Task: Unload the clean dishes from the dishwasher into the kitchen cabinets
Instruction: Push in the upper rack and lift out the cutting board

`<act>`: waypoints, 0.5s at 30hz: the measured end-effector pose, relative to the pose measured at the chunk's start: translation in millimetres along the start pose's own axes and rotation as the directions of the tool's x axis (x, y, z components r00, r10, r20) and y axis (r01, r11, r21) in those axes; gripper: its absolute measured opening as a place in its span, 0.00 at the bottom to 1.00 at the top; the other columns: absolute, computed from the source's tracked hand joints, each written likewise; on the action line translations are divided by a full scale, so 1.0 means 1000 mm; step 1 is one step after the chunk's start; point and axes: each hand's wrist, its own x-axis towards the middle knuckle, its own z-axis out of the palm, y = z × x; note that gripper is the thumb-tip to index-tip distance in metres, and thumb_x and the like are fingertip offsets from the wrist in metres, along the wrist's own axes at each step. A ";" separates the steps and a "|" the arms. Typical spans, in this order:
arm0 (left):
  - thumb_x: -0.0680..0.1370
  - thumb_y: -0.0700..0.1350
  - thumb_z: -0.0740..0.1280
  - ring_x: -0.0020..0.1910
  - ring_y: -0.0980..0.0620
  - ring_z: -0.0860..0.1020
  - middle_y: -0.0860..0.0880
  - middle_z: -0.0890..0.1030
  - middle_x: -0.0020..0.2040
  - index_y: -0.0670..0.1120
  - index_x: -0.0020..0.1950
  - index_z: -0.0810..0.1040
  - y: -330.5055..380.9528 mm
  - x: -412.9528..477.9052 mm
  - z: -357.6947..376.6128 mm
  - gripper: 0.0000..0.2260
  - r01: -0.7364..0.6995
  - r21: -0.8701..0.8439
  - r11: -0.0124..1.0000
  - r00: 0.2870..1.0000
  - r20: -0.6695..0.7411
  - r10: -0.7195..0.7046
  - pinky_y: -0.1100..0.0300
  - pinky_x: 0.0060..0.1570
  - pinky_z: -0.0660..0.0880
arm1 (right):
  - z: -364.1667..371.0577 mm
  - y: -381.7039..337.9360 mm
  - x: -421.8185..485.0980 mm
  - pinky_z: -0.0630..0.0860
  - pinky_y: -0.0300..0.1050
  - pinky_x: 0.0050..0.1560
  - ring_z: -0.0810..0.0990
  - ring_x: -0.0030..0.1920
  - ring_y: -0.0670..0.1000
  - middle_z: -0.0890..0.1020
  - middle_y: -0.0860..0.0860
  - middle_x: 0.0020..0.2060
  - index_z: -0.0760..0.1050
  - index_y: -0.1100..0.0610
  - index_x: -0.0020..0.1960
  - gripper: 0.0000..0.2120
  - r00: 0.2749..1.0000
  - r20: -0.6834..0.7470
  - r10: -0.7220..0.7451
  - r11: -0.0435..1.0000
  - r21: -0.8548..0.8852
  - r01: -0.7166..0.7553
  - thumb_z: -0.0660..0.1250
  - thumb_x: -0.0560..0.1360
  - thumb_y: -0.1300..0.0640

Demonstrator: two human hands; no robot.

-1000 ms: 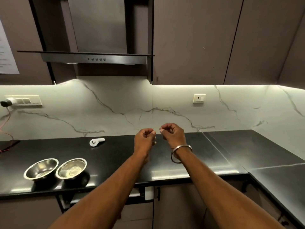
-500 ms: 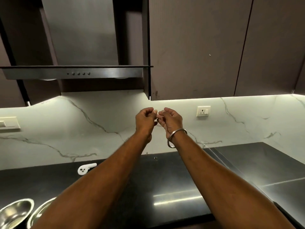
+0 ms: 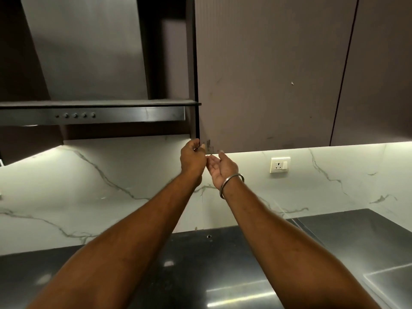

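Your left hand (image 3: pixel 192 160) curls at the cabinet door's (image 3: pixel 267 85) lower left corner, grasp unclear, likely to swing it open; your right hand (image 3: pixel 223 169) hovers beside, slack and empty.

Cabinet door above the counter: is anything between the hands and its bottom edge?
Nothing visible. The left hand and right hand are both at the shut cabinet door's lower left corner.
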 end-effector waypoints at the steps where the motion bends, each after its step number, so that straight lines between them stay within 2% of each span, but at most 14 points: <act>1: 0.84 0.42 0.65 0.68 0.47 0.77 0.47 0.78 0.70 0.46 0.74 0.75 0.000 0.003 0.002 0.17 0.004 0.004 1.000 1.000 -0.004 -0.004 0.56 0.65 0.76 | 0.001 0.001 0.005 0.78 0.54 0.63 0.82 0.59 0.60 0.80 0.63 0.62 0.71 0.64 0.68 0.18 1.000 0.002 0.009 1.000 0.007 -0.009 0.64 0.83 0.55; 4: 0.85 0.42 0.64 0.69 0.47 0.76 0.47 0.78 0.70 0.46 0.75 0.73 0.000 0.010 0.008 0.18 0.003 0.025 1.000 1.000 -0.006 -0.002 0.62 0.57 0.73 | 0.003 0.002 0.017 0.79 0.53 0.63 0.84 0.57 0.58 0.83 0.61 0.58 0.73 0.64 0.66 0.17 1.000 0.001 0.025 1.000 0.011 -0.025 0.63 0.83 0.53; 8: 0.85 0.41 0.63 0.69 0.47 0.76 0.48 0.78 0.70 0.46 0.75 0.73 -0.002 0.014 0.011 0.17 0.003 0.037 0.999 1.000 0.008 -0.003 0.62 0.58 0.73 | 0.001 0.001 0.023 0.79 0.54 0.62 0.86 0.54 0.58 0.86 0.59 0.53 0.75 0.62 0.64 0.15 0.999 0.008 0.033 0.999 0.015 -0.033 0.63 0.83 0.53; 10: 0.85 0.42 0.63 0.68 0.46 0.78 0.48 0.79 0.68 0.47 0.73 0.75 -0.005 0.018 0.013 0.16 -0.010 0.042 0.999 0.999 0.041 0.008 0.58 0.63 0.76 | 0.002 -0.002 0.023 0.79 0.53 0.63 0.86 0.54 0.58 0.86 0.58 0.51 0.76 0.62 0.62 0.14 0.999 0.012 0.052 0.999 0.013 -0.052 0.61 0.84 0.53; 12: 0.85 0.42 0.63 0.66 0.45 0.79 0.48 0.80 0.66 0.48 0.72 0.76 -0.005 0.018 0.013 0.15 -0.012 0.046 0.999 0.998 0.065 0.009 0.51 0.63 0.79 | 0.004 -0.003 0.022 0.79 0.53 0.62 0.85 0.55 0.57 0.87 0.58 0.50 0.76 0.61 0.62 0.15 0.997 0.009 0.074 0.997 0.009 -0.074 0.60 0.84 0.52; 15: 0.85 0.42 0.63 0.64 0.46 0.80 0.48 0.81 0.65 0.49 0.71 0.76 -0.002 0.014 0.011 0.15 -0.018 0.044 0.999 0.997 0.071 0.015 0.52 0.62 0.80 | 0.005 -0.002 0.017 0.80 0.53 0.60 0.84 0.56 0.56 0.86 0.57 0.51 0.76 0.60 0.63 0.16 0.996 -0.006 0.086 0.996 -0.001 -0.086 0.61 0.84 0.50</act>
